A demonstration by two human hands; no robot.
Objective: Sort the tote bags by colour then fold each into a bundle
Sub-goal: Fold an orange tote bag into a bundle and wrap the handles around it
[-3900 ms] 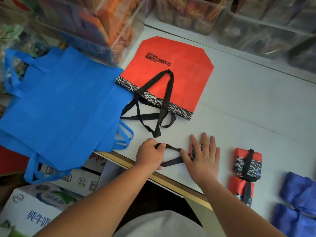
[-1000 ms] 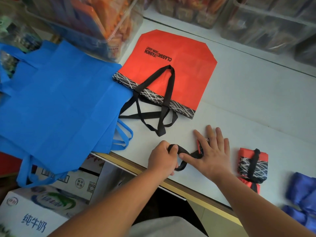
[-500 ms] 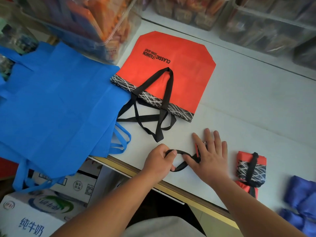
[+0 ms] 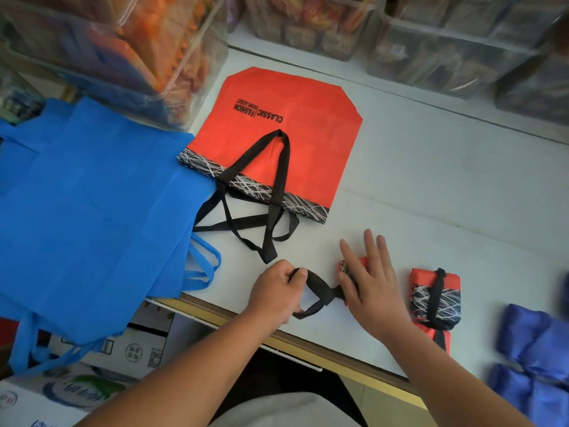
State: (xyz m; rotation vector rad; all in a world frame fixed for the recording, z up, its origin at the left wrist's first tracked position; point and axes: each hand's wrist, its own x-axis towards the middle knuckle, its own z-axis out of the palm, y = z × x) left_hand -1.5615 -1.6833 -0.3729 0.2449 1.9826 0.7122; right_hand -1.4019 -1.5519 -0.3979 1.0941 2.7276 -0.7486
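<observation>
Stacked blue tote bags (image 4: 92, 211) lie flat at the left of the frame, overhanging the edge of the white table (image 4: 431, 195). The left forearm enters from the lower left. The left hand (image 4: 274, 295) is at lower centre, fingers curled round the black handle strap (image 4: 317, 291). The strap loop runs roughly horizontally, left to right, from this hand to the folded red tote bundle (image 4: 360, 261). The right hand (image 4: 369, 285) lies flat on that bundle, fingers straight and spread, pressing it onto the table. The bundle is mostly hidden, so its long axis cannot be determined. A tied red bundle (image 4: 434, 297) lies just to the right. Dark blue bundles (image 4: 529, 349) occupy the lower right.
</observation>
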